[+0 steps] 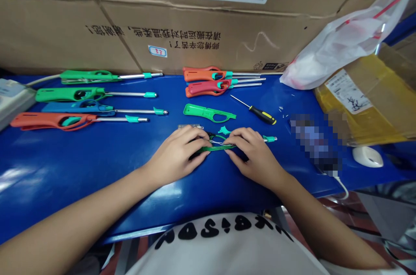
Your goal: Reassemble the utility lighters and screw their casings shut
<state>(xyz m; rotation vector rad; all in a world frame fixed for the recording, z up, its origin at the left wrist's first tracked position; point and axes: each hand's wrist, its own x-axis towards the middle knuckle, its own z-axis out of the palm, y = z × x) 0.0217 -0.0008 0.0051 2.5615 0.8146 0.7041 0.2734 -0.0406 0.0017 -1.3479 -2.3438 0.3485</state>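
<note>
Both my hands rest on the blue table [97, 158], pinching a partly opened green lighter [216, 145] that lies between them. My left hand [177, 156] grips its handle end with fingers curled. My right hand [255, 153] pinches the front part, where the metal tube with a teal tip [269, 138] sticks out to the right. A separate green shell half [208, 113] lies just beyond my hands. A small teal piece [224, 130] sits beside it.
Several long lighters in green, blue and orange [81, 106] lie at the left; more orange and red ones [211, 81] lie at the back. A black-and-yellow screwdriver [260, 112], a white mouse [367, 156], a plastic bag [344, 41] and cardboard boxes [162, 15] surround the table.
</note>
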